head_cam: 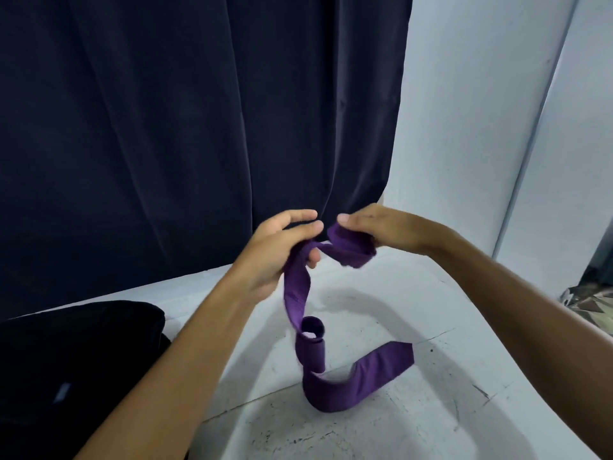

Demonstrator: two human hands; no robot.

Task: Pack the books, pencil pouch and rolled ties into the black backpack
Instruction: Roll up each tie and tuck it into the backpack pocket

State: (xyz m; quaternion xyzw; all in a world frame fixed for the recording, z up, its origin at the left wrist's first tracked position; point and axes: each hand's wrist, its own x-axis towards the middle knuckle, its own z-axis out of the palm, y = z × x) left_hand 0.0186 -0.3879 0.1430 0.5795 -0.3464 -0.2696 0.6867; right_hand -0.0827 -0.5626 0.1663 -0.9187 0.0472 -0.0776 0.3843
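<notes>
A purple tie (300, 293) hangs from both my hands above the white table (414, 410). My right hand (374, 229) grips a bunched, partly rolled end of it. My left hand (282, 247) holds the strip just beside that, with the fingers curled round it. Below my hands the tie drops, twists through a small loop, and its wide end lies curved on the table. The black backpack (76, 360) sits at the lower left, partly behind my left forearm. No books or pencil pouch are in view.
A dark navy curtain (199, 127) hangs behind the table. White panels (464, 127) stand at the right. A patterned surface (590, 300) shows at the right edge.
</notes>
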